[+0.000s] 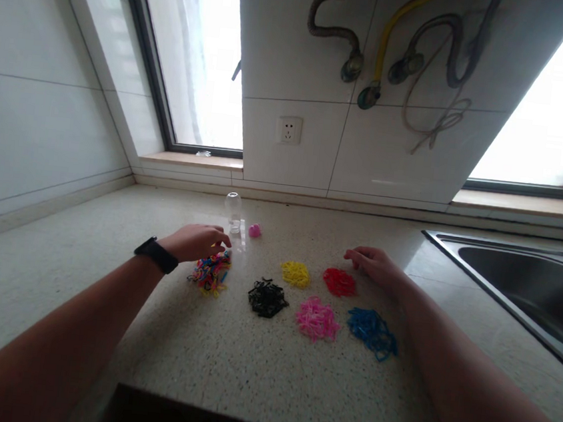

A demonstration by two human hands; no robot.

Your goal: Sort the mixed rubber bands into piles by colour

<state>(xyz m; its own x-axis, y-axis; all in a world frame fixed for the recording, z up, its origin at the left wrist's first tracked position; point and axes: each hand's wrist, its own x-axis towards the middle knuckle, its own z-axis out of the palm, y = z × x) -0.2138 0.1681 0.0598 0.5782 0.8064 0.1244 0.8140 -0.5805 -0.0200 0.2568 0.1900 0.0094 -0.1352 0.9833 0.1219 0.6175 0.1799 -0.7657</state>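
A mixed heap of small colourful rubber bands lies on the speckled countertop at the left. My left hand, with a black band on its wrist, hovers at the heap's far edge, fingers bent and slightly apart. Over to the right, my right hand is just behind the red rubber bands, its fingers loosely stretched with nothing visible in them. Between the hands lie separate piles: yellow bands, black bands and pink bands. Blue bands are nearest my right forearm.
A clear plastic bottle stands upside down behind the mixed heap, beside a small pink cap. At the right, a metal sink is set into the countertop. The tiled wall behind carries a socket and hoses.
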